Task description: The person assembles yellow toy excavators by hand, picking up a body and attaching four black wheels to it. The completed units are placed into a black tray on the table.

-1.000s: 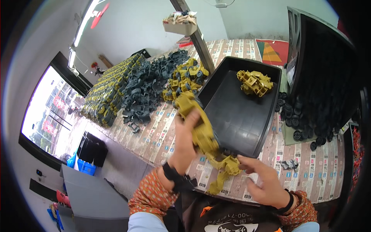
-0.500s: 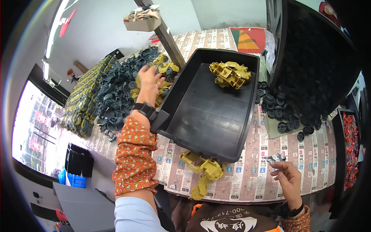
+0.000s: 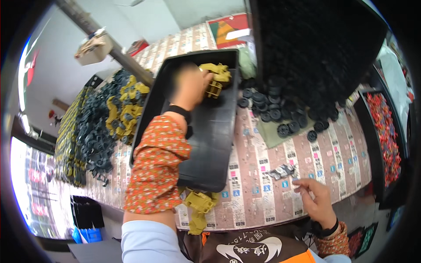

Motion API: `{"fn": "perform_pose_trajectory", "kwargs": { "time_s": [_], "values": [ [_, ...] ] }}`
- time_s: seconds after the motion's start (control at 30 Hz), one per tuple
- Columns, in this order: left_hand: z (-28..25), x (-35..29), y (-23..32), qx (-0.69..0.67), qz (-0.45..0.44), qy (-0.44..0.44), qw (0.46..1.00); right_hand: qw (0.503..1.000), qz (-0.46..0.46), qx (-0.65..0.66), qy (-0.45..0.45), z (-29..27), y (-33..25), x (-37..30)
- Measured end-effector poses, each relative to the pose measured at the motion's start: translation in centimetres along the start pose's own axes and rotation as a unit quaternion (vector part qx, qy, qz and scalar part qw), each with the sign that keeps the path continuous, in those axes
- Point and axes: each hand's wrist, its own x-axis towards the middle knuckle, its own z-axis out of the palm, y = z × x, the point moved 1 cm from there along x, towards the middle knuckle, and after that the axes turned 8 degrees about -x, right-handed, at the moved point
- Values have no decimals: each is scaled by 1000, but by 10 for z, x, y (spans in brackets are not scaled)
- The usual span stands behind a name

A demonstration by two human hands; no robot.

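My left hand (image 3: 191,85) reaches into the far end of a black plastic tray (image 3: 186,182). Its fingers, partly blurred, close against a yellow moulded plastic part (image 3: 218,72) lying by the tray's far right corner. More yellow moulded pieces (image 3: 199,204) lie on the table at the tray's near edge, in front of me. My right hand (image 3: 316,199) hangs low over the near right of the table, fingers loosely bent and apart, nothing in them. Just beyond its fingertips rests a crumpled silvery wrapper (image 3: 282,172).
Left of the tray are yellow parts (image 3: 125,107), a heap of dark grey parts (image 3: 94,131) and stacked rows (image 3: 68,151). Black wheels (image 3: 274,109) spill from a large dark bin (image 3: 320,57) on the right. A box of red pieces (image 3: 383,136) stands farther right.
My left hand has moved right, from the yellow parts beside the tray to the yellow part inside it. My view has shifted rightward. The right hand stays near the wrapper.
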Motion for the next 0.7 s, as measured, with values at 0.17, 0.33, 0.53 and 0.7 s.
{"fn": "perform_pose_trajectory", "kwargs": {
  "time_s": [0.17,0.33,0.53,0.7],
  "values": [
    [-45,-19,-3,-170,-93,54,979,987,-52,-148,45,-30,18,34],
    [-95,-84,3,-726,-227,135,635,942,-161,-278,96,-34,34,116],
    [-176,-174,74,-898,-247,107,349,892,-203,-397,69,-4,46,165],
    [-169,-228,117,-959,-227,69,153,874,-208,-435,65,4,56,167]
  ]
}}
